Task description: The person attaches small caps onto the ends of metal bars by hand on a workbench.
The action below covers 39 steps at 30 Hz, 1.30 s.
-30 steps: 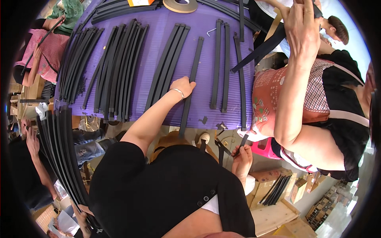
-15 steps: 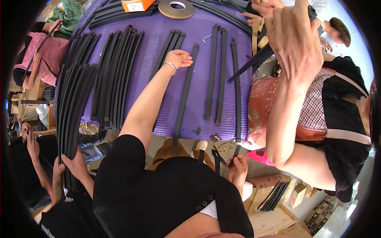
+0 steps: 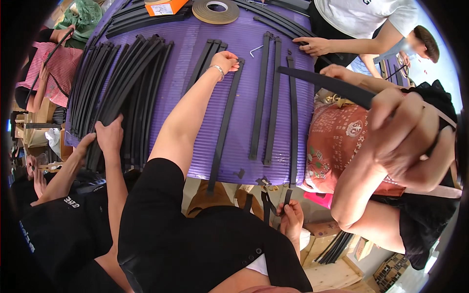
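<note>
My left hand (image 3: 225, 62) reaches across the purple table. Its fingertips are pinched at the far end of a long flat black strip (image 3: 225, 122). That strip's near end sticks out past the table's front edge. Low and close to my body, my right hand (image 3: 291, 218) is closed around a narrow black strip end (image 3: 287, 197). More of that dark strap hangs beside it, partly hidden by my clothing. A pair of black strips (image 3: 270, 107) and a single strip (image 3: 292, 127) lie to the right of the one at my left hand.
A co-worker's hands (image 3: 110, 136) hold a strip bundle over the table's left side. At the right, another co-worker's hand (image 3: 400, 136) raises a black strip (image 3: 327, 83) above the table. A tape roll (image 3: 215, 10), an orange box (image 3: 166, 7) and a hex key (image 3: 255, 50) lie farther back.
My left hand has moved up to the strip's far end and its fingers have closed there. The left co-worker's bundle has swung onto the table; the right co-worker's hand has dropped lower.
</note>
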Tool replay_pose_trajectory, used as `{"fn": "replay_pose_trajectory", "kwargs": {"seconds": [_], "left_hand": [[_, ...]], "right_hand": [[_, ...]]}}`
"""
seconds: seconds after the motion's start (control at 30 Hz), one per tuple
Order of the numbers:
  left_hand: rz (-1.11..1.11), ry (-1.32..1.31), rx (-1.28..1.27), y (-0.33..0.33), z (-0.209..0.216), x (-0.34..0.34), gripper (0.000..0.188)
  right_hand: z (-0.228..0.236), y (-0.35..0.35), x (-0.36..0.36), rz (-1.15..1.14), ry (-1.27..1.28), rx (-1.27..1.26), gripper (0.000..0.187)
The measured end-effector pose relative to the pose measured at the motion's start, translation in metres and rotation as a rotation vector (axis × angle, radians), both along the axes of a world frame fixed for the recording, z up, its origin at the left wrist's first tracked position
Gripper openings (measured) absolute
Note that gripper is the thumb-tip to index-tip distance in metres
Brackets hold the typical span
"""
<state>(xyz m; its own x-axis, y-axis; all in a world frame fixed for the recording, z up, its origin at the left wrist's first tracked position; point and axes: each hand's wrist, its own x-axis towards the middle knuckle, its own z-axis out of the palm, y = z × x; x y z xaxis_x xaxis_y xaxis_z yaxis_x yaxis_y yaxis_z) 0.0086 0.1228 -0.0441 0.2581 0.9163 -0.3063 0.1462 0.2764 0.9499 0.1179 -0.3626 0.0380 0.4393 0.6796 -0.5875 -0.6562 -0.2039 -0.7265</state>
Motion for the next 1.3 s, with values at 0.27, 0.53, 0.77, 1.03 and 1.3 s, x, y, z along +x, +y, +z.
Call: {"fn": "replay_pose_trajectory", "kwargs": {"seconds": [0.27,0.53,0.77,1.03,1.3], "left_hand": [[-0.059,-0.032,-0.020,0.002,0.001,0.000,0.011],[-0.113,0.130,0.135,0.016,-0.004,0.001,0.010],[-0.370,0.604,0.400,0.028,0.015,0.006,0.011],[-0.431,0.638,0.358,0.032,0.023,0.009,0.010],[-0.426,0.605,0.509,0.032,0.011,0.008,0.010]], "right_hand": [[0.003,0.009,-0.005,0.000,0.006,-0.051,0.016],[-0.007,0.002,-0.010,-0.037,-0.004,-0.091,0.016],[-0.018,-0.009,-0.015,0.107,0.086,-0.128,0.016],[-0.027,-0.016,-0.022,0.117,0.119,-0.145,0.013],[-0.025,-0.017,-0.026,0.094,0.114,-0.154,0.013]]}}
